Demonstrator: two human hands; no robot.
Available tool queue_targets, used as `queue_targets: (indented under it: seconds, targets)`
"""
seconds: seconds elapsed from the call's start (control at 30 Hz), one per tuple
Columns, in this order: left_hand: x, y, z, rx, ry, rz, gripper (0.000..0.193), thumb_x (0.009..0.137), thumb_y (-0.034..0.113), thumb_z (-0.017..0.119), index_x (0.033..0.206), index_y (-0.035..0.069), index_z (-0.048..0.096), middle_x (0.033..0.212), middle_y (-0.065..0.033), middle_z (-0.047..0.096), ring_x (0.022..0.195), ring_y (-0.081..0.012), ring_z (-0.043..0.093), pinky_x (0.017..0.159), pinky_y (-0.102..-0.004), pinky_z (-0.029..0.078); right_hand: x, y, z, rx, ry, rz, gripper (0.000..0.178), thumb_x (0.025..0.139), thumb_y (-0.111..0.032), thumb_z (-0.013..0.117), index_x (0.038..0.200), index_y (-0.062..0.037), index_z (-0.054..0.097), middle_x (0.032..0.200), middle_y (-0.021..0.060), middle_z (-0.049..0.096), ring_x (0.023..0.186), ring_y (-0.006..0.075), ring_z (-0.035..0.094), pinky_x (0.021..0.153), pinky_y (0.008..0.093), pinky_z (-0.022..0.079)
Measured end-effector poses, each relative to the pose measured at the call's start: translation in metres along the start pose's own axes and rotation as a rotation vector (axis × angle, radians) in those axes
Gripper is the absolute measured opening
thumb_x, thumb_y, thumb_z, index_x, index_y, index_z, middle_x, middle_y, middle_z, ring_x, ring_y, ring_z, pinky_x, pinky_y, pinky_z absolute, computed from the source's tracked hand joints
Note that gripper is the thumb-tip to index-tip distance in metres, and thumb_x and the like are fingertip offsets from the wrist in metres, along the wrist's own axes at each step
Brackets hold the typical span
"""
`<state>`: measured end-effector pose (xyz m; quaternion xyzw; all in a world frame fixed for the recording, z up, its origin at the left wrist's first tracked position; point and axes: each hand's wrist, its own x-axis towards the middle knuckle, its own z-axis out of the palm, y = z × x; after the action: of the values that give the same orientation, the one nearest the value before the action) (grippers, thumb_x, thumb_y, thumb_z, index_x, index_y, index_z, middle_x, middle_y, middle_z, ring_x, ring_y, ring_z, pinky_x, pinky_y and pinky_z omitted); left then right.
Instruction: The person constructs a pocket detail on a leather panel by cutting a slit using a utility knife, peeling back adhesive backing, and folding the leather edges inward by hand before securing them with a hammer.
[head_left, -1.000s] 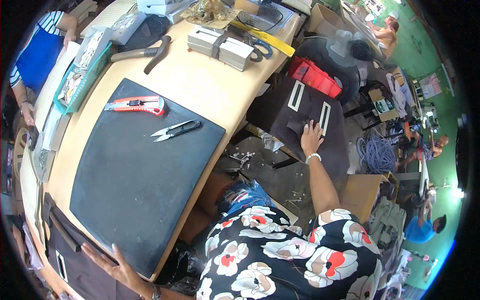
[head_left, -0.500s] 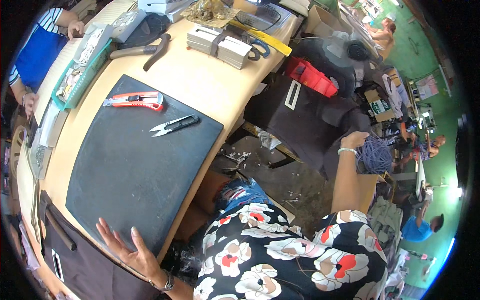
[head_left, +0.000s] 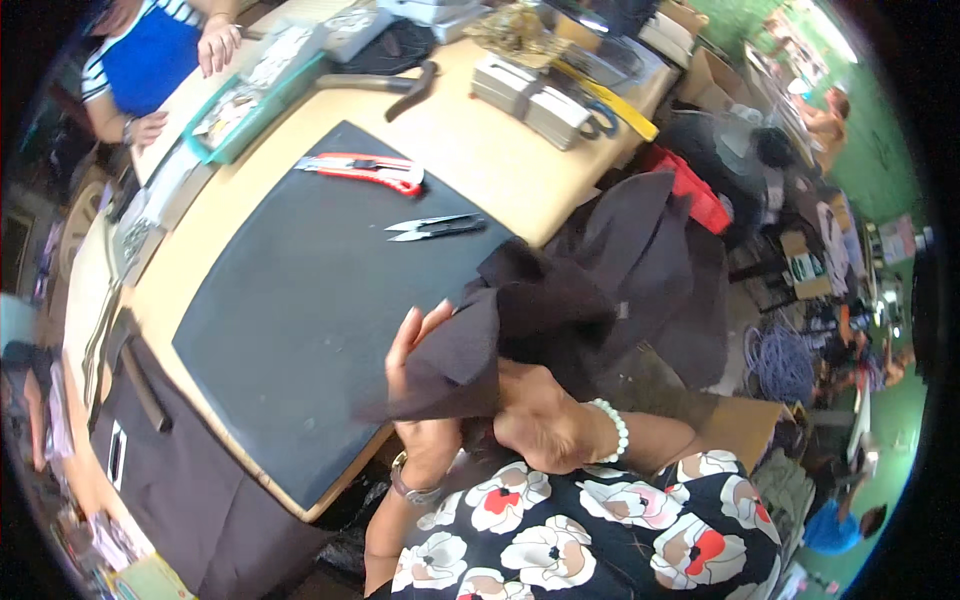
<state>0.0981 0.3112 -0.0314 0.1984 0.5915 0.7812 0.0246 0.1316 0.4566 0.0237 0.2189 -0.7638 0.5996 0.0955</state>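
Note:
A large piece of dark brown cloth (head_left: 640,285) is bunched in front of me, trailing off to the right past the table edge. My right hand (head_left: 540,415), with a beaded bracelet at the wrist, is closed on its near edge. Beside it, my left hand (head_left: 428,440) has a fold of the cloth between thumb and fingers; the fingertips show behind the fold. The cloth covers the near right corner of a black cutting mat (head_left: 300,290). On the mat lie a red box cutter (head_left: 375,172) and black-handled thread snips (head_left: 440,229).
Another dark cloth piece (head_left: 210,490) hangs over the table's near left, a wooden-handled tool (head_left: 148,390) on it. A hammer (head_left: 395,88), teal basket (head_left: 225,120) and banded card stack (head_left: 530,100) stand farther back. Across the table are a co-worker's hands (head_left: 218,45). Purple cord (head_left: 780,360) lies right.
My right hand has swung left from beside the cord, bringing the cloth in front of me. My left hand has left the mat's near edge and taken hold of the cloth. The view has shifted.

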Motion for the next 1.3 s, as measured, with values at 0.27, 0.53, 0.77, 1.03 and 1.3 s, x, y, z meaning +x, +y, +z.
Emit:
queue_targets:
  seconds: [0.27, 0.53, 0.77, 1.03, 1.3]
  targets:
    - [-0.058, 0.034, -0.091, -0.1, 0.109, -0.24, 0.058, 0.093, 0.04, 0.052, 0.135, 0.001, 0.039, 0.136, -0.0137, 0.043, 0.123, -0.0244, 0.044, 0.103, -0.0383, 0.035, 0.068, -0.016, 0.014, -0.421, -0.042, -0.434, 0.06, 0.071, -0.04, 0.071, 0.119, -0.0063, 0.056, 0.124, 0.0185, 0.047, 0.115, 0.0368, 0.048, 0.095, 0.0473, 0.04]
    - [-0.041, 0.04, -0.065, -0.024, 0.401, -0.286, 0.056, 0.087, 0.023, 0.061, 0.133, -0.002, 0.042, 0.132, -0.0127, 0.047, 0.123, -0.0221, 0.043, 0.105, -0.0378, 0.032, 0.059, 0.043, 0.078, -0.544, -0.151, -0.389, 0.063, 0.078, -0.039, 0.065, 0.132, -0.0122, 0.047, 0.137, 0.0196, 0.038, 0.132, 0.0389, 0.03, 0.107, 0.0555, 0.021]
    - [-0.097, 0.066, -0.127, 0.649, 1.208, -0.12, 0.046, 0.091, 0.005, 0.052, 0.134, -0.004, 0.04, 0.125, -0.0209, 0.054, 0.101, -0.0264, 0.058, 0.098, -0.0376, 0.043, 0.109, 0.027, 0.036, -0.087, -0.713, 0.299, 0.095, 0.065, -0.059, 0.072, 0.131, 0.0015, 0.042, 0.12, 0.0242, 0.055, 0.115, 0.0351, 0.052, 0.097, 0.0441, 0.039]
    - [-0.174, 0.143, -0.264, 1.386, 1.213, 0.106, 0.045, 0.093, 0.025, 0.047, 0.127, -0.004, 0.046, 0.122, -0.0189, 0.053, 0.106, -0.0276, 0.056, 0.095, -0.0389, 0.046, 0.051, 0.01, 0.124, 0.383, -0.892, -0.197, 0.028, 0.071, -0.019, 0.07, 0.084, 0.0017, 0.055, 0.071, 0.0212, 0.061, 0.069, 0.0371, 0.062, 0.059, 0.0442, 0.047]
    - [-0.21, 0.177, -0.341, 1.205, 0.847, -0.603, 0.035, 0.091, 0.021, 0.05, 0.116, -0.004, 0.052, 0.113, -0.0161, 0.056, 0.1, -0.0264, 0.057, 0.091, -0.0362, 0.047, 0.043, -0.113, 0.208, 1.094, -0.606, -0.578, 0.028, 0.093, -0.033, 0.045, 0.102, -0.0093, 0.058, 0.091, 0.013, 0.063, 0.083, 0.0302, 0.06, 0.067, 0.0417, 0.047]
